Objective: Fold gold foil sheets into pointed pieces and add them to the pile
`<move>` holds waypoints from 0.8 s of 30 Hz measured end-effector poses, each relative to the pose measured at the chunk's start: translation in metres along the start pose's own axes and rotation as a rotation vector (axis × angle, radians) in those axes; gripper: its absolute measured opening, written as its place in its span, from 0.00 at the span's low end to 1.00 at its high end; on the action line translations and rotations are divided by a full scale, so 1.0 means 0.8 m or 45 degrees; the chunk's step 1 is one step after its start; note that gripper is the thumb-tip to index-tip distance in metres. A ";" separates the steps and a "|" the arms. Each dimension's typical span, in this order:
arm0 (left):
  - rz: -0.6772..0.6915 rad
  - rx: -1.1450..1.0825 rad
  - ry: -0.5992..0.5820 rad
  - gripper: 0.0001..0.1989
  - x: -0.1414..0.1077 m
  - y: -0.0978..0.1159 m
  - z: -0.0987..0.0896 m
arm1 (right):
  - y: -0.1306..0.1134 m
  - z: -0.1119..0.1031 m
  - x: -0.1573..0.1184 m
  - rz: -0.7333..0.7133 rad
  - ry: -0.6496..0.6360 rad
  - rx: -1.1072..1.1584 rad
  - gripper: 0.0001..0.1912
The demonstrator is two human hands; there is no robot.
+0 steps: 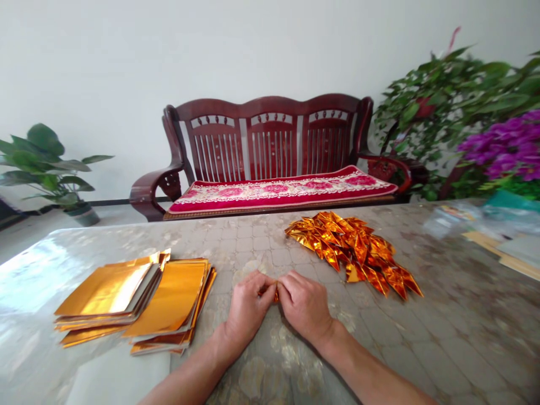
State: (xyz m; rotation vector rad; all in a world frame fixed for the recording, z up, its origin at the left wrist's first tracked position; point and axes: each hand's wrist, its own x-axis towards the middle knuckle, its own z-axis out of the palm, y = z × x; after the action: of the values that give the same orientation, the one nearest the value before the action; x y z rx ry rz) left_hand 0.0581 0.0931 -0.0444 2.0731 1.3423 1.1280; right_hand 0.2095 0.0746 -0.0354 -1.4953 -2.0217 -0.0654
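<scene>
Together, the left hand (248,308) and right hand (306,305) curl nearly shut, their fingertips meeting on a small folded piece of shiny gold foil (276,295), mostly hidden. Just beyond the right hand lies a heap of folded orange-gold foil triangles (352,253); further left, two stacks of flat gold foil sheets (169,298) sit on a patterned tabletop (261,247)
</scene>
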 end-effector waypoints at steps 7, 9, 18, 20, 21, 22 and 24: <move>-0.152 -0.082 -0.039 0.08 0.012 -0.012 0.000 | 0.008 0.001 0.005 0.092 -0.110 0.146 0.11; -0.232 -0.145 -0.044 0.07 0.016 -0.019 0.000 | 0.013 0.002 0.005 0.128 -0.131 0.242 0.10; -0.376 -0.206 0.038 0.14 0.015 -0.020 -0.002 | 0.026 0.009 0.008 0.227 -0.141 0.344 0.14; -0.392 -0.126 0.072 0.12 0.016 -0.018 -0.005 | 0.025 0.011 0.008 0.229 -0.138 0.316 0.14; -0.389 -0.076 0.065 0.10 0.017 -0.017 -0.007 | 0.025 0.012 0.008 0.220 -0.138 0.299 0.14; -0.379 -0.032 0.041 0.07 0.018 -0.016 -0.009 | 0.025 0.012 0.007 0.206 -0.138 0.280 0.15; -0.344 0.031 -0.031 0.05 0.019 -0.016 -0.011 | 0.025 0.013 0.006 0.158 -0.136 0.236 0.16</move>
State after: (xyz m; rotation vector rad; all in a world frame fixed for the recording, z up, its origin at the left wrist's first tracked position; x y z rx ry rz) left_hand 0.0468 0.1116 -0.0419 1.8459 1.5746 0.9719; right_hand 0.2216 0.0899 -0.0479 -1.5290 -1.9533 0.2505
